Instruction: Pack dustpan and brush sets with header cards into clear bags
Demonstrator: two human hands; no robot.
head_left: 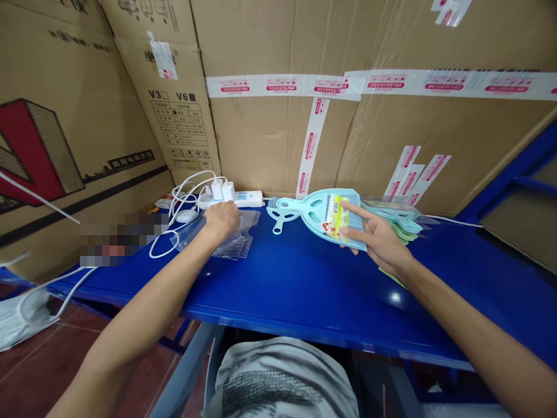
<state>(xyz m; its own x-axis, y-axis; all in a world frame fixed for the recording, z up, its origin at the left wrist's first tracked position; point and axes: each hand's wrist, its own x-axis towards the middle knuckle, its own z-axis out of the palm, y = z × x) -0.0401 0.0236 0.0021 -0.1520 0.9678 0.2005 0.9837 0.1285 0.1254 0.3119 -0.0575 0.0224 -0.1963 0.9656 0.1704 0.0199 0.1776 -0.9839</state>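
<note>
My right hand (378, 235) grips a light-blue mini dustpan (315, 212) by its wide end, thumb and fingers over a yellow-green and white label (337, 216). The dustpan's handle points left. Just beyond that handle a small light-blue brush (282, 216) with bristles lies on the table. On the left, my left hand (223, 220) is closed, its curled fingers pinching at a clear plastic bag (237, 244) in a flat pile. Its fingertips are mostly hidden behind the hand.
A white power strip (248, 199) with plugs and tangled white cables (174, 212) sits behind my left hand. More wrapped light-blue and green dustpans (402, 217) lie behind my right hand. Taped cardboard (270, 139) walls the back of the blue table (278, 290).
</note>
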